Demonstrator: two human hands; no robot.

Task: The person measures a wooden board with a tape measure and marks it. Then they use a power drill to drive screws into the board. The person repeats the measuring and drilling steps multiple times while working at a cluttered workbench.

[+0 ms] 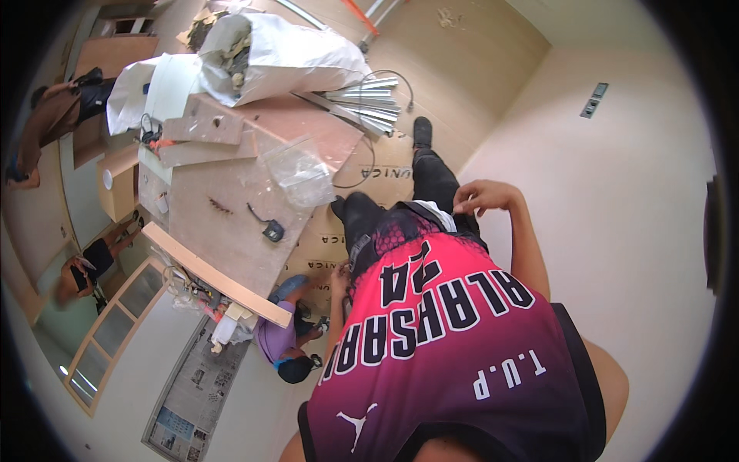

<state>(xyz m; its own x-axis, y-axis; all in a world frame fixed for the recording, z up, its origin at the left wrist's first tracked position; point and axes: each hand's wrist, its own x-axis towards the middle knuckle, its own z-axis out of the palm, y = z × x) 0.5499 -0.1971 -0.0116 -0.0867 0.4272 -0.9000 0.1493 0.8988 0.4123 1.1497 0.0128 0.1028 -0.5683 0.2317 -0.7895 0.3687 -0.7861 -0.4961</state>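
Note:
My right hand (476,195) is beside my right hip, its fingers loosely bent and a little apart, with nothing visible in them. Close to it, a piece of white cloth (436,214) shows at my waist over black trousers. My left hand (339,279) is low at my left side, next to a black pouch or belt part (361,251). Its fingers are too small and partly hidden to read. A wooden worktable (223,181) stands to my left, bearing a black tape measure (272,229) and a crumpled clear plastic sheet (302,171).
White sacks (285,58) of debris and a bundle of metal strips (369,106) lie beyond the table. A cable (375,154) loops over the cardboard-covered floor (319,240). Someone in a purple shirt (275,339) crouches by the table; other people are farther left. A wall (608,192) rises on my right.

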